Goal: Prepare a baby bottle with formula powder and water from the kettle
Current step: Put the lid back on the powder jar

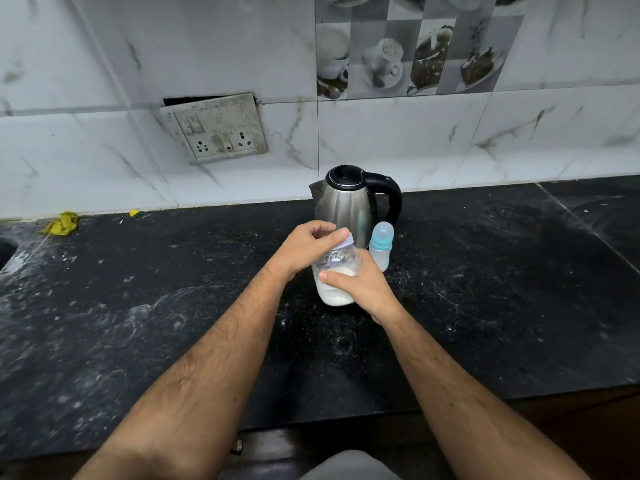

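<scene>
Your right hand [363, 285] grips the upright powder jar [337, 275] on the worktop [485, 306], your left hand [308, 247] pinches its lid at 12 o'clock, baby bottle [381, 247] just beside at 1 o'clock.

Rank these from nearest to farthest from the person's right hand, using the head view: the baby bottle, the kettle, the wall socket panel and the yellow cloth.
1. Baby bottle: just behind the right hand, slightly to its right.
2. Kettle: upright behind the bottle, by the wall.
3. Wall socket panel: on the tiles, up and left.
4. Yellow cloth: far left on the counter.
</scene>
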`<state>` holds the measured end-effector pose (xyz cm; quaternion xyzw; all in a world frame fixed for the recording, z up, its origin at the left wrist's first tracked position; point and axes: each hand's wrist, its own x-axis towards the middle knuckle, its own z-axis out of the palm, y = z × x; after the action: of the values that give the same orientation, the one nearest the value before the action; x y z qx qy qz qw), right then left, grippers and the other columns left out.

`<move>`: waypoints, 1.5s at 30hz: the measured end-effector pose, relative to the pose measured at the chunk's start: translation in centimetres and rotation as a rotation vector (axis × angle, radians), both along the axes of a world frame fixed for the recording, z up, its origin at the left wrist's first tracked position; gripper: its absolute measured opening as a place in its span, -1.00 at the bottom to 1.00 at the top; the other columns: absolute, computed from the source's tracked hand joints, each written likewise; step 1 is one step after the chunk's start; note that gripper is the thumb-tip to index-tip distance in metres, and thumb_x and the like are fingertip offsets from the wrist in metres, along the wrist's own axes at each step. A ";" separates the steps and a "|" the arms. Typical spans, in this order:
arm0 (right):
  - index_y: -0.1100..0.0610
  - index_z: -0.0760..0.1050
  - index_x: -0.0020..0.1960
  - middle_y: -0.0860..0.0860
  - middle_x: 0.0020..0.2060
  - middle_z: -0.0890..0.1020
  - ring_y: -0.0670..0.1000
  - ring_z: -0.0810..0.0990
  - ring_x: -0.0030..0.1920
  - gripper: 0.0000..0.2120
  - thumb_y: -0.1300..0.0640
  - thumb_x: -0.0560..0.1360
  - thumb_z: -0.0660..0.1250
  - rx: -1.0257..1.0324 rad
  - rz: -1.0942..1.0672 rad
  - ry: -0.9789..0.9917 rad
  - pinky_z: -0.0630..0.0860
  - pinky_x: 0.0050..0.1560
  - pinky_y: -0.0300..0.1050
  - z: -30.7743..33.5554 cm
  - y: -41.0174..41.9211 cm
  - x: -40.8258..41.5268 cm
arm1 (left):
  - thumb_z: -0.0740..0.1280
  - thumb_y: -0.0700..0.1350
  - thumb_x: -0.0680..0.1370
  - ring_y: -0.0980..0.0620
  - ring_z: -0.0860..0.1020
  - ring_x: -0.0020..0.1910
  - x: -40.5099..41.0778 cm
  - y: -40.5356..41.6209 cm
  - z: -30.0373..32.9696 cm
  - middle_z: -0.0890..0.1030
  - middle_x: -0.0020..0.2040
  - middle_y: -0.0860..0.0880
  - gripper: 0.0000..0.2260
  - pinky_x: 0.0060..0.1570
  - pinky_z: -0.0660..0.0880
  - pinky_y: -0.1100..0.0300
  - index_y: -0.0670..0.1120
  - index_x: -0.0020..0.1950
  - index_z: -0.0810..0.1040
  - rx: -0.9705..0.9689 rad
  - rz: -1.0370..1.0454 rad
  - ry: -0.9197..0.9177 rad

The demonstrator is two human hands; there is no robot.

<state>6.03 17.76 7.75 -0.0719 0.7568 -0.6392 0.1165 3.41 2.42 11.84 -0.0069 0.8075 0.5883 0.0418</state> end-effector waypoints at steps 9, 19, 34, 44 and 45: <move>0.06 0.57 0.18 0.07 0.08 0.71 0.03 0.68 0.09 -0.74 0.21 0.50 0.44 -0.237 0.113 -0.084 0.61 0.10 -0.08 0.9 0.9 1.1 | 0.49 -0.10 0.47 0.08 0.66 0.04 0.5 -0.7 0.3 0.67 0.14 -0.06 -0.49 0.14 0.56 0.16 -0.11 0.39 0.44 0.167 -0.117 -0.127; -0.04 0.49 0.19 -0.05 0.03 0.68 -0.05 0.66 0.05 -0.45 -0.08 0.26 0.57 0.048 -0.104 0.041 0.59 0.14 -0.03 0.4 0.6 1.3 | 0.44 0.12 0.48 0.06 0.57 0.22 0.7 0.2 1.3 0.57 0.30 -0.08 -0.41 0.33 0.45 0.12 -0.10 0.43 0.43 0.068 -0.119 -0.181; -0.04 0.44 0.19 -0.09 0.03 0.67 -0.12 0.66 0.05 -0.34 -0.08 0.14 0.56 0.084 -0.082 0.041 0.60 0.17 0.04 0.0 0.5 0.8 | 0.50 0.15 0.17 0.05 0.67 -0.02 1.2 2.5 1.0 0.70 -0.07 0.07 -0.62 0.14 0.59 -0.05 0.11 -0.05 0.66 0.013 0.098 0.006; 0.01 0.41 0.27 -0.07 0.13 0.64 -0.12 0.63 0.13 -0.31 -0.02 0.22 0.60 0.033 0.010 0.011 0.56 0.24 -0.01 -0.9 0.6 0.6 | 0.43 0.14 0.49 0.09 0.58 0.16 2.1 1.5 0.2 0.58 0.21 -0.01 -0.42 0.25 0.50 0.12 -0.05 0.43 0.40 0.137 0.069 -0.018; 0.01 0.40 0.27 -0.07 0.12 0.64 -0.12 0.63 0.12 -0.32 0.00 0.23 0.60 0.037 0.011 0.007 0.56 0.22 -0.02 -1.2 0.6 0.7 | 0.33 0.15 0.56 0.12 0.52 0.20 2.4 1.5 0.2 0.53 0.27 0.01 -0.47 0.30 0.44 0.14 -0.06 0.45 0.38 0.176 0.094 -0.024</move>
<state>6.69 18.36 6.51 -0.0762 0.7685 -0.6242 0.1186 5.83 3.91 12.05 -0.0479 0.7509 0.6582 0.0242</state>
